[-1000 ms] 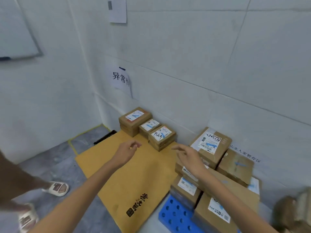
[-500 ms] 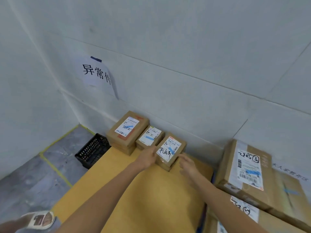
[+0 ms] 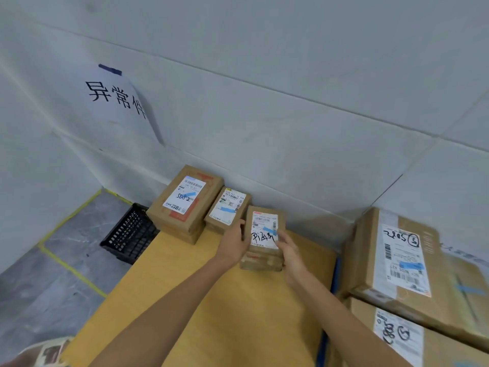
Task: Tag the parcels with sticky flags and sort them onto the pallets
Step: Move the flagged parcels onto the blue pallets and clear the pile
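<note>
Curling fingers [image 3: 240,225] of the left hand [image 3: 234,242] round the left edge of a small parcel [image 3: 264,235], and bending fingers [image 3: 283,240] of the right hand [image 3: 291,256] round its right edge, so gripping it from both sides. Holding it at the far edge of the yellow cardboard sheet [image 3: 225,308], close to the wall [image 3: 291,128]; not being able to tell whether lifted or resting on the sheet. Noticing a blue sticky flag [image 3: 270,230] already on its label, so judging the tagging as done for this one. Noticing flags also on the middle parcel [image 3: 229,209] and the bigger parcel [image 3: 185,205], both standing at the same far edge of the sheet, toward its left corner, and on the large carton [image 3: 397,260] just beyond the right side of the sheet. Judging the task as well advanced: probably leaving only the placing of this parcel in the row, plus any parcels out of view.
</note>
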### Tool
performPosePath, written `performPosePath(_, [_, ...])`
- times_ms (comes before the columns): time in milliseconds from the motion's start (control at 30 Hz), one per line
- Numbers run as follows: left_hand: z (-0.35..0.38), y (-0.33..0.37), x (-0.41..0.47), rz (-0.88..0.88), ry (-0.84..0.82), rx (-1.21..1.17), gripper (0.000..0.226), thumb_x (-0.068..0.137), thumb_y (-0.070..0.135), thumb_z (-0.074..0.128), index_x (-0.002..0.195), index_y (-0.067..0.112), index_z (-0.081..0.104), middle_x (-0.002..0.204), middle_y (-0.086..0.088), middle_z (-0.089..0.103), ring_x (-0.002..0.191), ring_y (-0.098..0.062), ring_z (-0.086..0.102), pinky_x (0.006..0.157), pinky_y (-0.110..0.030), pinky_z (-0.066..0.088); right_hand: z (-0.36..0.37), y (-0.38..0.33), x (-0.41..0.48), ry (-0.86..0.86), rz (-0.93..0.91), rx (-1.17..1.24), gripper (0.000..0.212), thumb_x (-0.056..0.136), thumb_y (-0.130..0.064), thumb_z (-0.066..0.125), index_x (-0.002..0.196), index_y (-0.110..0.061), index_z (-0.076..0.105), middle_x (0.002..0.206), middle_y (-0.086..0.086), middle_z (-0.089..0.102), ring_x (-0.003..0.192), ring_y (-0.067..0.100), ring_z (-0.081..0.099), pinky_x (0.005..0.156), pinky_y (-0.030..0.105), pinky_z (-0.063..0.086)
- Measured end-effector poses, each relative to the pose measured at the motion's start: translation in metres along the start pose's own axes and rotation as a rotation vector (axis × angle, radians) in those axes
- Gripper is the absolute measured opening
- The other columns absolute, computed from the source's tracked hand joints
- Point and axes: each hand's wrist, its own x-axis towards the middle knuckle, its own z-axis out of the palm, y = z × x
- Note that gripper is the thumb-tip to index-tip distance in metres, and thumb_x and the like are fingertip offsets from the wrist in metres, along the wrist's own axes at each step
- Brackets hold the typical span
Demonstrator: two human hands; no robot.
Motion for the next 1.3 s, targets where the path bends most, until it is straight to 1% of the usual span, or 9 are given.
performPosePath(133, [-0.021,0.027,-0.012,0.037,0.091,0.025,0.019,0.095,0.027,0.051,0.106,0.015,0.062,0.096,-0.001,0.068,0.079,-0.015,0.062,0.063,-0.03,0.052,-0.007,-0.021,-0.026,-0.018,-0.19,-0.118,0.034,0.098,-0.009,0.041,0.117,-0.033,0.056,0.13,0.006,0.052,0.111,0.022,0.057,0.093,0.041,0.051])
performPosePath(300, [-0.058,0.091,-0.03,0.093,0.244,0.025,0.027,0.094,0.022,0.054,0.117,0.011,0.062,0.1,-0.007,0.066,0.077,-0.013,0.054,0.06,-0.028,0.039,-0.03,-0.065,-0.074,-0.052,-0.397,-0.168,0.037,0.098,-0.005,0.04,0.131,-0.015,0.051,0.134,0.007,0.048,0.113,0.018,0.054,0.079,0.017,0.051])
performPosePath(367, [-0.065,0.12,-0.037,0.13,0.284,-0.008,0.029,0.093,0.024,0.056,0.12,0.013,0.061,0.105,-0.007,0.066,0.08,-0.012,0.057,0.063,-0.027,0.045,-0.049,-0.083,-0.1,-0.039,-0.457,-0.146,0.035,0.098,-0.008,0.041,0.131,-0.016,0.052,0.133,0.002,0.044,0.113,0.015,0.051,0.079,0.014,0.05])
performPosePath(500, [-0.054,0.189,-0.057,0.245,0.279,-0.114,0.027,0.089,0.027,0.059,0.115,0.018,0.06,0.103,-0.003,0.062,0.089,-0.016,0.06,0.079,-0.035,0.051,-0.114,-0.105,-0.149,0.031,-0.587,-0.106,0.034,0.097,-0.01,0.045,0.127,-0.022,0.055,0.132,0.001,0.046,0.116,0.016,0.051,0.101,0.033,0.045])
performPosePath(600, [-0.027,0.245,-0.077,0.345,0.226,-0.148,0.027,0.088,0.028,0.061,0.113,0.019,0.059,0.098,0.002,0.063,0.083,-0.014,0.059,0.073,-0.028,0.046,-0.179,-0.106,-0.181,0.097,-0.599,-0.063,0.034,0.097,-0.01,0.043,0.127,-0.021,0.056,0.131,-0.002,0.048,0.116,0.015,0.052,0.094,0.028,0.048])
performPosePath(800, [0.051,0.32,-0.115,0.414,-0.032,-0.251,0.027,0.09,0.023,0.059,0.116,0.015,0.059,0.091,0.005,0.058,0.081,-0.02,0.062,0.079,-0.045,0.055,-0.291,-0.093,-0.208,0.24,-0.544,-0.019,0.037,0.097,-0.012,0.042,0.13,-0.023,0.054,0.123,0.0,0.059,0.102,0.016,0.056,0.072,0.024,0.047])
performPosePath(1000, [0.115,0.353,-0.132,0.443,-0.245,-0.14,0.033,0.095,0.015,0.052,0.127,0.011,0.056,0.119,-0.002,0.061,0.103,-0.013,0.055,0.087,-0.022,0.043,-0.357,-0.071,-0.196,0.345,-0.402,-0.079,0.036,0.098,-0.013,0.04,0.133,-0.015,0.05,0.125,0.006,0.056,0.107,0.021,0.053,0.087,0.038,0.048])
performPosePath(1067, [0.127,0.357,-0.131,0.428,-0.276,-0.136,0.033,0.094,0.013,0.051,0.126,0.012,0.057,0.122,-0.004,0.062,0.104,-0.012,0.055,0.088,-0.023,0.044,-0.367,-0.064,-0.19,0.347,-0.36,-0.077,0.036,0.099,-0.012,0.04,0.134,-0.013,0.049,0.124,0.008,0.058,0.107,0.022,0.054,0.079,0.032,0.048])
performPosePath(1300, [0.145,0.353,-0.132,0.379,-0.356,-0.103,0.026,0.095,0.01,0.049,0.119,0.005,0.059,0.11,-0.004,0.058,0.093,-0.02,0.059,0.077,-0.037,0.058,-0.378,-0.058,-0.185,0.362,-0.416,-0.243,0.038,0.098,-0.004,0.037,0.134,-0.008,0.047,0.122,0.002,0.055,0.108,0.017,0.052,0.096,0.034,0.046])
